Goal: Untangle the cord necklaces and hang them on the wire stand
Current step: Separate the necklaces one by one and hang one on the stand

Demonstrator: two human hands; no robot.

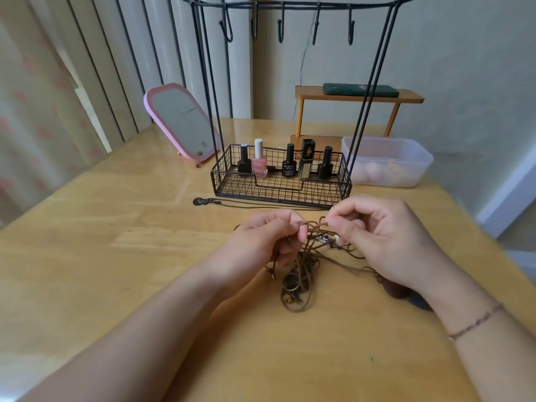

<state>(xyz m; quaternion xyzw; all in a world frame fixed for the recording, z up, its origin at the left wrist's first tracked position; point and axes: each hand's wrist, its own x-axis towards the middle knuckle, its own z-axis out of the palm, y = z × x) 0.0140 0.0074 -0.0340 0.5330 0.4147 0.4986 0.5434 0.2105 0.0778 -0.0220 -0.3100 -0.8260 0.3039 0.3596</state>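
Early stage: cords [301,265] are one knotted bundle on the table [116,256], at 6 o'clock from the stand [280,175], whose hooks [280,30] hang bare. Left hand [261,236] and right hand [377,236] each pinch a strand. A chain necklace [246,203] lies loose just before the basket, possibly separate. Open tabletop at 9 o'clock; table edge near at 3.

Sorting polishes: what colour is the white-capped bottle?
Pink, the white-capped bottle in the wire basket; head view.
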